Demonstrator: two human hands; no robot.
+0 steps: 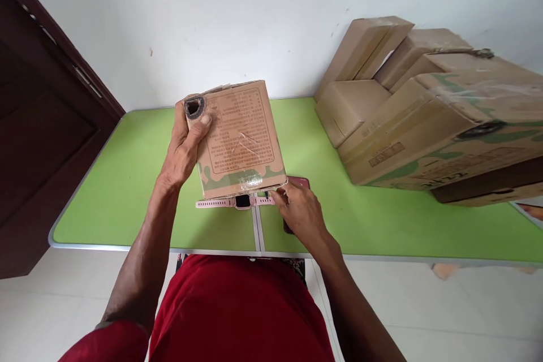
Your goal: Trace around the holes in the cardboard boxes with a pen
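Note:
My left hand (184,150) is closed on the upper left side of a small brown cardboard box (237,136), its thumb lying on the printed face just below a dark-rimmed hole. The box is tilted, raised over the green table, with a camouflage band and shiny tape along its lower edge. At the box's lower right corner, the fingers of my right hand (299,206) are pinched together. A small dark bit shows by that thumb tip; what the fingers hold is not clear. Beneath the box lies a pink-strapped smartwatch (243,201). A dark red phone-like object (288,226) is partly hidden under my right hand.
Several cardboard boxes (382,124) are stacked on the right of the green table (127,181), close to the white wall (212,22). A dark wooden door (42,124) stands at the left. A metal seam (257,226) crosses the table near my body.

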